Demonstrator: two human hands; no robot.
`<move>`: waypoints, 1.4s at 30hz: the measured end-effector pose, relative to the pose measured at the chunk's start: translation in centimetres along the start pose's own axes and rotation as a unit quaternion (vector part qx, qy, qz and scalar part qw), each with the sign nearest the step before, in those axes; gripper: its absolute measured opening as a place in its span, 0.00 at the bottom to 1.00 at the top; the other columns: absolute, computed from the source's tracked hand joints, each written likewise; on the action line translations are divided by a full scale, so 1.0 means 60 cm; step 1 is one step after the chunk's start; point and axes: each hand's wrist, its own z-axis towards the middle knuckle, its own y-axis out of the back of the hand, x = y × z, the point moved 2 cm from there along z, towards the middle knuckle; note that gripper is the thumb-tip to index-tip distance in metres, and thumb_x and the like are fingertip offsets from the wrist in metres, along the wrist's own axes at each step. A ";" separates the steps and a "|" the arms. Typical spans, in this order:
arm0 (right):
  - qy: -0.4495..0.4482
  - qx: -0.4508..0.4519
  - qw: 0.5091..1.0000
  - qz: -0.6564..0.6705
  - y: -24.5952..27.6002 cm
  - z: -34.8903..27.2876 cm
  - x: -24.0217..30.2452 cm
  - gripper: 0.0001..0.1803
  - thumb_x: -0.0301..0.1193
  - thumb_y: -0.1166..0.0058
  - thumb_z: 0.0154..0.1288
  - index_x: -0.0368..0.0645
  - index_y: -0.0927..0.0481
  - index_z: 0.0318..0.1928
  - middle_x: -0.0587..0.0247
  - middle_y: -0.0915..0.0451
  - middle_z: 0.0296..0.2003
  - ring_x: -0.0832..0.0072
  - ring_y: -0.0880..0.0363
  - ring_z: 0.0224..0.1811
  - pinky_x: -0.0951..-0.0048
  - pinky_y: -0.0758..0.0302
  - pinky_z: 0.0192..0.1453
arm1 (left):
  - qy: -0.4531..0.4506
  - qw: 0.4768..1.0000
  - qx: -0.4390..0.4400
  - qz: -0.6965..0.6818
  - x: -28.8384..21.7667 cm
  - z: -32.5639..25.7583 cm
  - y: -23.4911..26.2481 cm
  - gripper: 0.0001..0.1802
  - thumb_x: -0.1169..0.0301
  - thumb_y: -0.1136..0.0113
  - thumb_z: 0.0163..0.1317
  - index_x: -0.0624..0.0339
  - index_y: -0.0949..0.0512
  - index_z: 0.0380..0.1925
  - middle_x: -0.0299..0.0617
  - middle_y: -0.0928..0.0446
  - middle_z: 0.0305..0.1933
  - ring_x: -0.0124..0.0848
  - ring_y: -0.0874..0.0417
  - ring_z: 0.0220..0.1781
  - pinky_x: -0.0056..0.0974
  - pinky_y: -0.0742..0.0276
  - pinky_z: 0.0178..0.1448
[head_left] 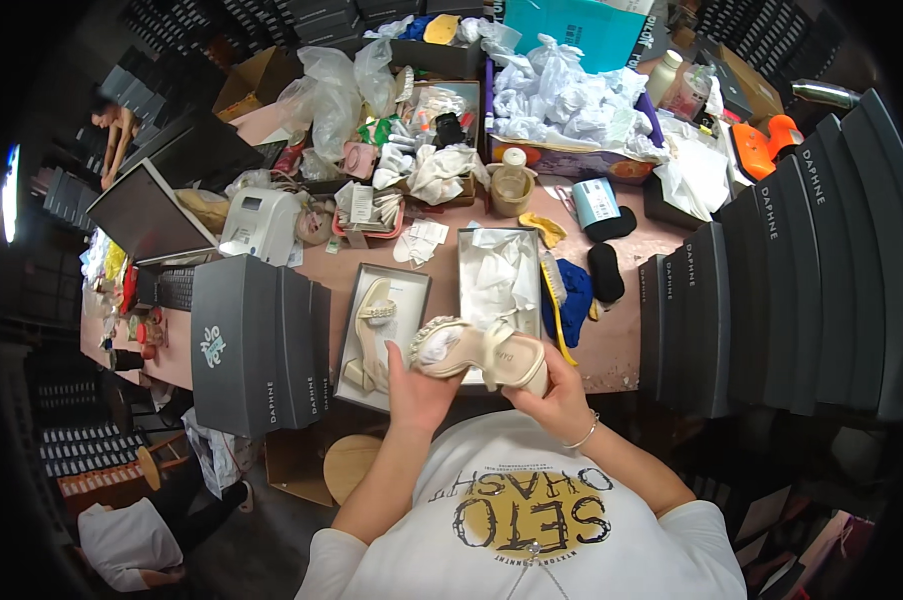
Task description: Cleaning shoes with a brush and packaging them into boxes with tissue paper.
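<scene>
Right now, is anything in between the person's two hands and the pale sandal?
Nothing visible: the left hand directly touches the pale sandal near its jewelled toe strap, and the right hand grips its heel end.

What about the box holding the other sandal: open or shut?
Open: no lid covers the box, and the pale sandal inside shows from above.

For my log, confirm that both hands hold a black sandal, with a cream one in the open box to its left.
Not black: the head view shows the left hand and right hand holding a cream sandal. Another sandal lies in the open box to its left.
</scene>
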 end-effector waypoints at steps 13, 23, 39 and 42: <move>0.219 0.101 0.937 -0.252 -0.018 -0.003 0.020 0.41 0.24 0.31 0.38 0.36 0.31 0.59 0.52 0.26 0.43 0.58 0.24 0.42 0.65 0.26 0.46 | 0.122 0.986 0.106 -0.032 0.034 0.051 0.017 0.30 0.51 0.55 0.69 0.64 0.34 0.60 0.47 0.27 0.57 0.37 0.26 0.58 0.39 0.32 0.66; 0.133 0.146 0.975 -0.100 0.006 -0.013 -0.017 0.37 0.39 0.41 0.59 0.37 0.39 0.65 0.48 0.28 0.53 0.57 0.28 0.56 0.62 0.34 0.62 | 0.037 0.996 0.006 0.087 0.039 0.040 -0.009 0.19 0.69 0.51 0.69 0.60 0.34 0.58 0.43 0.25 0.52 0.31 0.23 0.52 0.35 0.24 0.57; -0.086 0.090 0.968 -0.216 0.087 -0.039 -0.134 0.40 0.33 0.44 0.57 0.32 0.44 0.67 0.42 0.37 0.62 0.55 0.32 0.62 0.65 0.34 0.63 | 0.039 0.853 0.176 0.490 0.099 0.059 0.012 0.27 0.79 0.52 0.63 0.62 0.39 0.64 0.46 0.32 0.60 0.37 0.26 0.59 0.40 0.28 0.61; -0.144 0.003 0.987 -0.067 0.163 -0.081 -0.117 0.33 0.24 0.51 0.61 0.35 0.41 0.67 0.59 0.32 0.53 0.78 0.26 0.42 0.80 0.27 0.41 | -0.297 0.573 0.131 0.753 0.082 0.176 -0.007 0.36 0.77 0.42 0.53 0.60 0.38 0.65 0.56 0.29 0.54 0.49 0.24 0.53 0.44 0.27 0.57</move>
